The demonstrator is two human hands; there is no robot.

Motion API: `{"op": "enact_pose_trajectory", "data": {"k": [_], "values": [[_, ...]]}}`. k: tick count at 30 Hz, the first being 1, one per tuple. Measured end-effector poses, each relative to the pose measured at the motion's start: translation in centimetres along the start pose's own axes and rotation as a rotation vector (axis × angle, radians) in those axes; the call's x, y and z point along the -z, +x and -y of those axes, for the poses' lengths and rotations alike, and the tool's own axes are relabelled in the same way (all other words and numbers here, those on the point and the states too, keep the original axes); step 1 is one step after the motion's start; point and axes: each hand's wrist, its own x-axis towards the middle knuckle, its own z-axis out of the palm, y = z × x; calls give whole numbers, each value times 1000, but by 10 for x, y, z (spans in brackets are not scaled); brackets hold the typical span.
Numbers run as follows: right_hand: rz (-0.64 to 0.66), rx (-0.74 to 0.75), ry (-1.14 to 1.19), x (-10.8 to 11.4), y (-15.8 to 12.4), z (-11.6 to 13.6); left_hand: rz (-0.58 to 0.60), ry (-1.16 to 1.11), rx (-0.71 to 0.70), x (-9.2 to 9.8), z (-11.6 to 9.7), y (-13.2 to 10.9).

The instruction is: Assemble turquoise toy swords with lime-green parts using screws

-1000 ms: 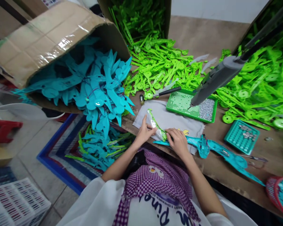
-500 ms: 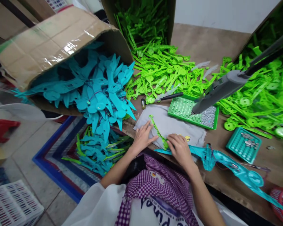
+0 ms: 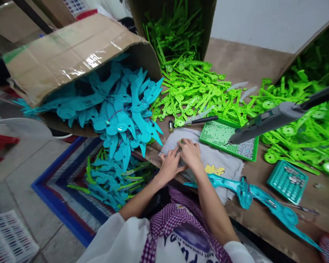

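My left hand and my right hand are close together over a grey cloth at the table's front edge. Their bent fingers press on a thin lime-green plastic part, of which only a small bit shows; the rest is hidden under them. A long turquoise bow-shaped plastic piece lies just right of my right forearm, its left end passing beneath that arm. Beyond the cloth, a green tray holds many small metal bits. A hammer rests behind the hands.
A tipped cardboard box spills turquoise pieces at left. Heaps of lime-green parts cover the back. A grey powered driver hangs over the tray. A teal tray with metal discs sits right; a blue-edged bin stands below left.
My right hand has moved up and left, from the lower end of the lime-green part to its upper end, beside my left hand. The part is now mostly covered. The view has shifted slightly.
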Motion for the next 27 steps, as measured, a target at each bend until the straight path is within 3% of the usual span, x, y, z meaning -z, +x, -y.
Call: {"op": "enact_pose_trajectory", "data": {"k": [8, 12, 15, 20, 23, 27], "values": [[-10, 27, 135, -7, -7, -10, -127, -171, 20, -24, 18, 0], [-191, 108, 276, 18, -8, -17, -245, -249, 69, -36, 24, 0], [-303, 157, 303, 46, 2, -22, -455, -306, 74, -43, 26, -2], [-347, 129, 117, 75, 57, -41, -837, -382, 8, -48, 26, -3], [-324, 24, -96, 78, 101, -52, -899, -421, -42, -50, 25, -3], [-257, 146, -295, 70, 150, -55, -903, -453, -121, -56, 27, -6]]}}
